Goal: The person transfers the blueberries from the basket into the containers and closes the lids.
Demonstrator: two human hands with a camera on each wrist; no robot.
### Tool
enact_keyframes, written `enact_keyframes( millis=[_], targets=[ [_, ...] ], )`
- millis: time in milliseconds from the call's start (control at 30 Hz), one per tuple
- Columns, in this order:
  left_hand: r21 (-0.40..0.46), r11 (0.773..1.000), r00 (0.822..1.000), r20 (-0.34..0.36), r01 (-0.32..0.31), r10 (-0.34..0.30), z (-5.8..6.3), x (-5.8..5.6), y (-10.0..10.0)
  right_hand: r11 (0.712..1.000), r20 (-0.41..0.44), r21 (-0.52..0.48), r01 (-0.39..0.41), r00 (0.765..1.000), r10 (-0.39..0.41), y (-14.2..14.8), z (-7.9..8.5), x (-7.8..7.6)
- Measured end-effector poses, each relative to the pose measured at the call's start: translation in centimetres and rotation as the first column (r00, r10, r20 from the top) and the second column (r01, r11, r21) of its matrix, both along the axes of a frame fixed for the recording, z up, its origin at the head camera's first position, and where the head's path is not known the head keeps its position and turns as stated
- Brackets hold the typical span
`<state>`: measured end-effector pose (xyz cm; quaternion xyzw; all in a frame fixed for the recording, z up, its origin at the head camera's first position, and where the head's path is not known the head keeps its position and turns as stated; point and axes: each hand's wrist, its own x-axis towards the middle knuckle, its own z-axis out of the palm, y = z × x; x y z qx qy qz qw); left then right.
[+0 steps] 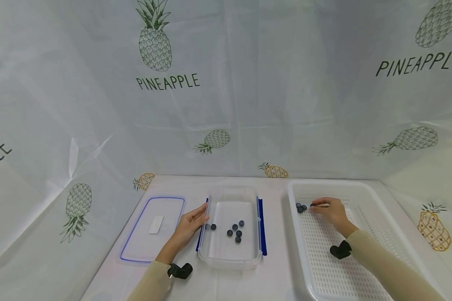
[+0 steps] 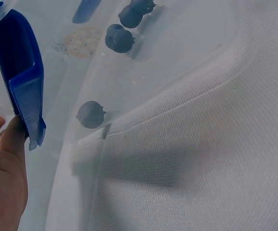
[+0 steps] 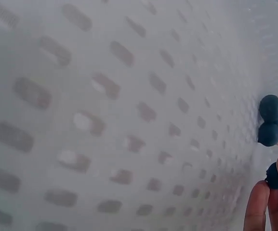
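My left hand [image 1: 190, 225] holds the left side of a clear plastic container [image 1: 229, 262], its fingers at the rim and the blue side latch [image 2: 27, 79]. Several blueberries [image 1: 239, 233] lie scattered on the container's floor, one close to its left wall. Over the far left part of a white perforated basket [image 1: 300, 251], my right hand [image 1: 333, 212] pinches a single blueberry [image 3: 273, 177] between thumb and fingertips. Beside those fingers, a small cluster of blueberries [image 1: 299, 208] sits against the basket's left wall.
A clear lid [image 1: 135, 238] with a blue seal lies flat left of the container. Another blue latch [image 1: 262, 228] hangs folded out on the container's right side. Behind the white table [image 1: 275, 259] rises a pineapple-print sheet [image 1: 271, 83].
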<state>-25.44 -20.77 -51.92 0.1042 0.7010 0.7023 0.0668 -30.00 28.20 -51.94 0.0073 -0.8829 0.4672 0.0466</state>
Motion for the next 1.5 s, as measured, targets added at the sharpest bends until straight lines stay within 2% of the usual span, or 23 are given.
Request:
enact_keyframes(
  millis=[233,567,833,1167,1500],
  targets=[
    [-0.005,1.0,1.0,-0.002,0.006,-0.006,-0.1,0.0,0.0,1.0,-0.006,0.027,0.011,1.0,-0.011,0.5,0.7,0.2],
    [-0.007,1.0,0.999,-0.037,0.023,-0.023,-0.2,-0.1,-0.1,0.999,-0.03,-0.002,-0.036,0.999,0.036,0.5,3.1,2.0],
    [-0.023,1.0,1.0,-0.009,-0.009,0.009,-0.2,-0.1,-0.2,0.99,0.034,-0.122,-0.065,0.997,0.07,-0.6,5.2,3.5],
    [-0.017,1.0,1.0,-0.005,-0.011,0.011,-0.2,-0.1,-0.2,0.984,0.04,-0.132,-0.115,0.992,0.122,-1.9,7.2,4.7],
    [-0.022,1.0,1.0,-0.028,-0.004,0.003,-0.2,-0.1,-0.1,0.966,0.052,-0.188,-0.178,0.98,0.191,-4.0,9.1,5.5]
  ],
)
